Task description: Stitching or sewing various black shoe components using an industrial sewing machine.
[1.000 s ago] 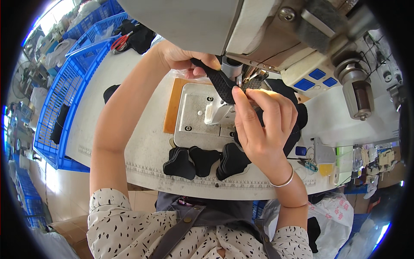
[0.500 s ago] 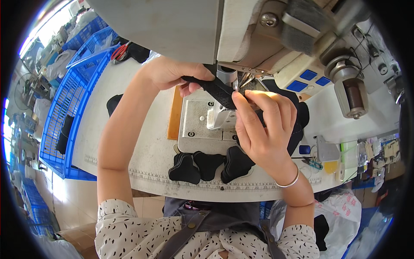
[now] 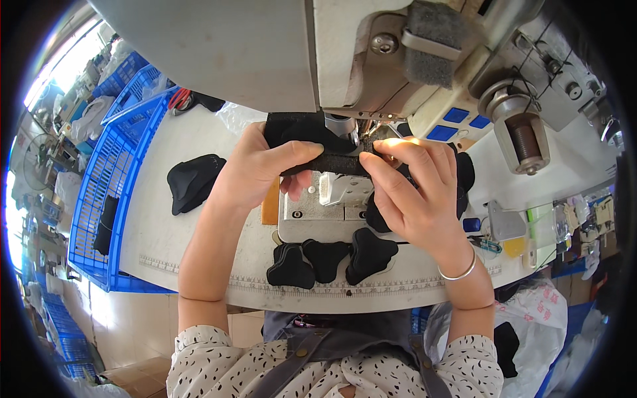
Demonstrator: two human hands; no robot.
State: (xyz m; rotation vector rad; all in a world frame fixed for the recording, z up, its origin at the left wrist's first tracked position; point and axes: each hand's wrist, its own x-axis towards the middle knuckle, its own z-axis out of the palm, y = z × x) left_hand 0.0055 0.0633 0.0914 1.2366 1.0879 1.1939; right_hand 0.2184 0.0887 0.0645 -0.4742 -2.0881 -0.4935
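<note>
Left fingers: the left hand (image 3: 255, 166) is clamped on the black fabric piece (image 3: 295, 136), thumb on top, other fingers tucked under it
Right fingers: thumb and index tips of the right hand (image 3: 421, 189) are close together at the fabric's right end; can't tell if they're really pinching it
Black fabric: up at the sewing machine (image 3: 212, 46), with the metal needle parts (image 3: 361, 126) at about its 2 o'clock
Right wrist: a plain silvery bangle (image 3: 462, 264)
6 o'clock of the fabric: three little stacks of black cut pieces (image 3: 325, 260) lined up near the table's ruler strip (image 3: 405, 285)
Between 8 and 9: another black pile (image 3: 194, 183), then a blue basket (image 3: 123, 192) farther out
10 o'clock: red handles (image 3: 180, 99) poking out by the basket
3 o'clock: a brown thread spool (image 3: 521, 138)
</note>
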